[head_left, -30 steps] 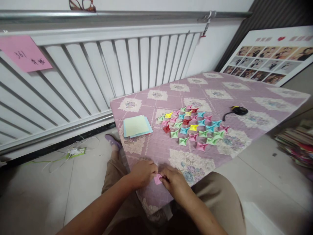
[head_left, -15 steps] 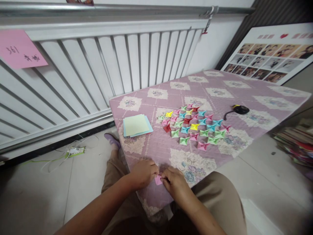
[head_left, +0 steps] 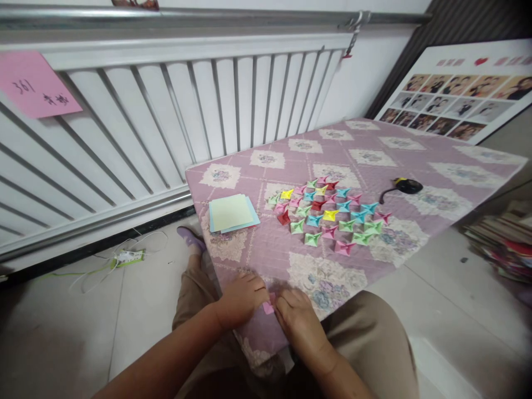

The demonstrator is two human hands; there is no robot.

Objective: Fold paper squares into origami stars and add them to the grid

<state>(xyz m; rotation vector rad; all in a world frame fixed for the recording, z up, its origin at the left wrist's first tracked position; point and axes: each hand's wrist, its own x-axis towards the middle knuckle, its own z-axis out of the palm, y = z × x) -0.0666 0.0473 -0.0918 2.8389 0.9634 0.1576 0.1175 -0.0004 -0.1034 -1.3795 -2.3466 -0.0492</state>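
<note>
A small folded pink paper (head_left: 269,305) lies at the near edge of the table, between my two hands. My left hand (head_left: 243,296) has its fingers curled and closed on the paper's left side. On the right side, my right hand (head_left: 295,311) pinches the same paper between thumb and fingers. Farther back stand several folded paper pieces (head_left: 318,205) in green, pink, blue, yellow and red, set in rows. To their left lies a stack of square paper sheets (head_left: 231,213), pale yellow on top with blue beneath.
The table (head_left: 266,249) has a purple floral cloth. A black object with a strap (head_left: 409,186) lies at its right. Behind is a white radiator (head_left: 245,105). A power strip (head_left: 128,257) with cables is on the floor at left, and a pile of papers (head_left: 505,238) at right.
The fingers of both hands have shifted slightly around the pink paper, and its visible shape has changed a little. Everything else stays in place.
</note>
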